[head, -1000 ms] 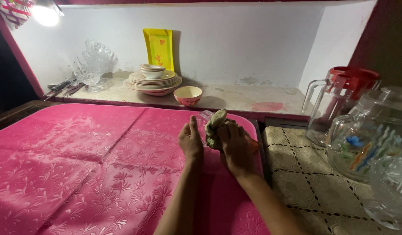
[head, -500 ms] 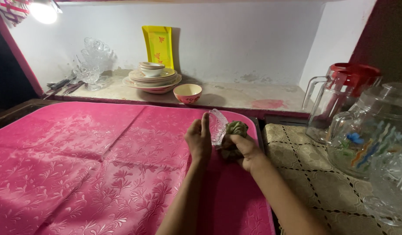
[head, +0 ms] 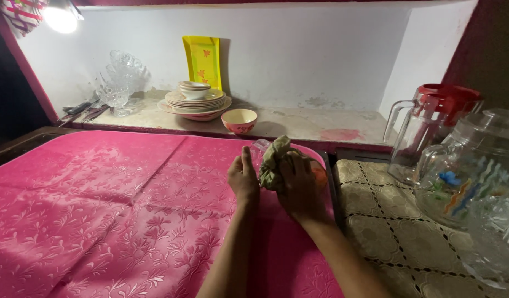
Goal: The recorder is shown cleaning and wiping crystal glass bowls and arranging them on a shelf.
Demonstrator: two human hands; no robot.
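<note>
Green cloth (head: 274, 165) sits bunched in my right hand (head: 299, 185), fingers clenched round it. Left hand (head: 243, 179) steadies a clear glass (head: 260, 149) on the pink table (head: 100, 198), fingers flat.

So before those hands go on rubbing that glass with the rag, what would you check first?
1. Grip on the cloth: the right hand is wrapped around the crumpled greenish cloth. Ok.
2. Hold on the clear glass: the left hand lies against it, but the glass is mostly hidden. Cannot tell.
3. Surface below: the pink patterned tablecloth lies mostly flat under the hands. Ok.
4. Nearby breakables: the glass jug with a red lid and the painted glass jug stand close to the right forearm. Not ok; mind the elbow.
5. The small bowl on the shelf behind stands apart from the hands. Ok.
</note>
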